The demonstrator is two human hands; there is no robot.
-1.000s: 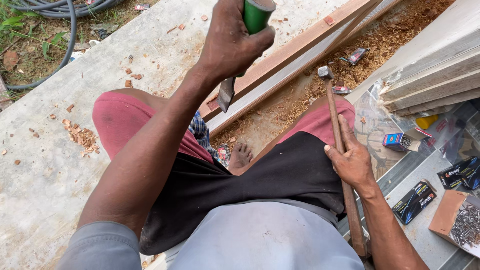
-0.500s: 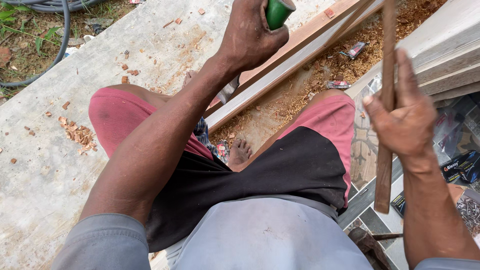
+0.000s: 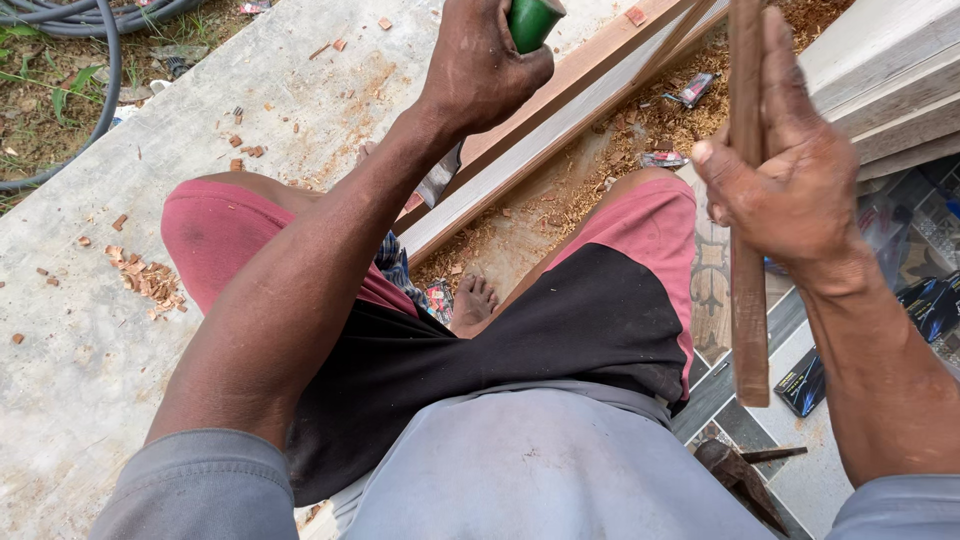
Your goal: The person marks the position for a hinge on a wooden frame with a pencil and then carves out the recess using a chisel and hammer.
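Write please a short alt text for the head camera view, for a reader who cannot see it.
Seen from above, a seated person's left hand grips a green-handled chisel over long wooden boards, while the right hand holds a brown wooden handle upright. Wood chips lie scattered on the grey concrete slab.

right hand [image 3: 790, 185] raised, hammer handle [image 3: 748, 300] now upright

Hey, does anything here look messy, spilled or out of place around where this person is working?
Yes. Sawdust and wood chips lie spilled along the wooden planks, with another small pile of chips on the concrete slab beside the left thigh. Crumpled wrappers lie in the sawdust. A bare foot rests close to the debris.
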